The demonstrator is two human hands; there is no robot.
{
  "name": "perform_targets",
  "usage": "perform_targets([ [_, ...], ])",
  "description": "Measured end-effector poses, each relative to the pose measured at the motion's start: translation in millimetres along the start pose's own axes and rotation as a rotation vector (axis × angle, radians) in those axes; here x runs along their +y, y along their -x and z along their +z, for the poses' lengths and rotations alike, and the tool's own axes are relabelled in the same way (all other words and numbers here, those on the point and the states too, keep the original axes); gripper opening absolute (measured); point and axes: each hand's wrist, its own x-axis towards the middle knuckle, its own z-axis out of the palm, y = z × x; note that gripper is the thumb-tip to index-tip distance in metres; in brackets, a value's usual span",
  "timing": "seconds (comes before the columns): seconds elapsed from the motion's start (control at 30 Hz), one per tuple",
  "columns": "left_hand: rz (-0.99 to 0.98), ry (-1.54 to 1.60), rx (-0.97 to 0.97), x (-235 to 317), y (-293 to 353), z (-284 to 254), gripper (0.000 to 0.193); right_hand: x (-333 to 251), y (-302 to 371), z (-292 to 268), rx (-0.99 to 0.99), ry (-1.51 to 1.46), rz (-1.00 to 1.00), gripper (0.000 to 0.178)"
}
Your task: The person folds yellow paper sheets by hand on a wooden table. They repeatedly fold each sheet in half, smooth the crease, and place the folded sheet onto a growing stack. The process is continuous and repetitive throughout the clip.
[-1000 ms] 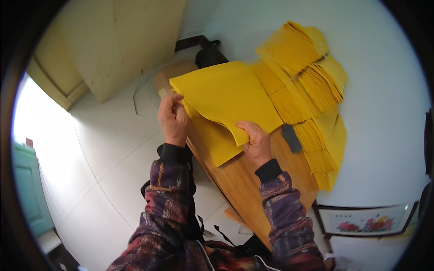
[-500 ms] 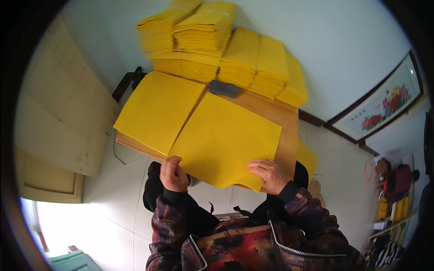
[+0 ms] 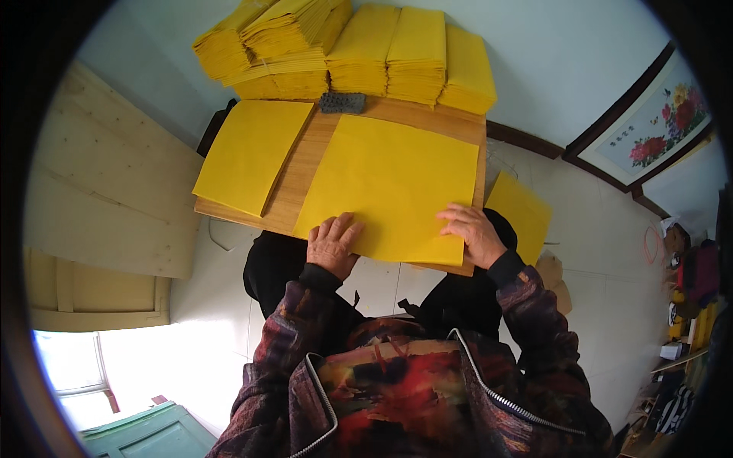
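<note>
A large yellow sheet [image 3: 397, 183] lies flat on a wooden table [image 3: 305, 172], its front edge reaching the table's near edge. My left hand [image 3: 334, 246] rests on its front left corner, fingers laid on the surface. My right hand [image 3: 471, 231] lies over its right edge near the front corner, fingers stretched over the top and slightly apart; the thumb is hard to see. To the left is a second pile of yellow sheets [image 3: 252, 153], with a strip of bare wood between. Whether the sheet in front of me is one layer or several I cannot tell.
Bundled stacks of yellow folded sheets [image 3: 416, 57] line the table's back edge against the wall. A dark grey knitted-looking cloth [image 3: 342, 102] lies before them. Another yellow sheet [image 3: 519, 217] is low beside the table's right. A wooden panel [image 3: 122, 175] stands at left; a framed flower picture [image 3: 649, 126] at right.
The front sheet, with its near edge lifted and curled before, now lies flat and squared, farther right from the left pile. My left hand has moved onto the sheet; my right has loosened its corner.
</note>
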Motion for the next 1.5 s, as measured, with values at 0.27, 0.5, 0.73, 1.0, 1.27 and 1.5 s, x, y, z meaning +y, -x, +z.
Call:
perform_targets([
  [0.27, -0.091, 0.014, 0.004, 17.2, -0.1, 1.6, 0.055, 7.4, 18.0, -27.2, 0.233, 0.231, 0.328, 0.017],
  [0.5, -0.054, -0.002, 0.030, 22.1, 1.7, 5.8, 0.050, -66.0, -4.3, 5.4, 0.237, 0.041, 0.068, 0.027],
  [0.73, -0.029, 0.162, 0.023, 5.6, 9.2, -5.2, 0.032, -85.8, -6.4, 47.1, 0.173, 0.209, 0.103, 0.023],
  [1.0, 0.022, 0.137, -0.133, -10.5, -13.0, -23.3, 0.016, -89.3, -16.3, 25.8, -0.137, 0.142, 0.227, 0.010],
  [1.27, 0.028, 0.032, -0.229, 5.8, -25.2, -29.9, 0.037, -56.4, -34.3, 25.3, -0.284, -0.156, 0.402, 0.022],
  [1.5, 0.032, 0.079, -0.481, 11.5, -40.9, -22.0, 0.048, -56.3, -42.1, 18.2, -0.394, -0.212, 0.418, 0.036],
])
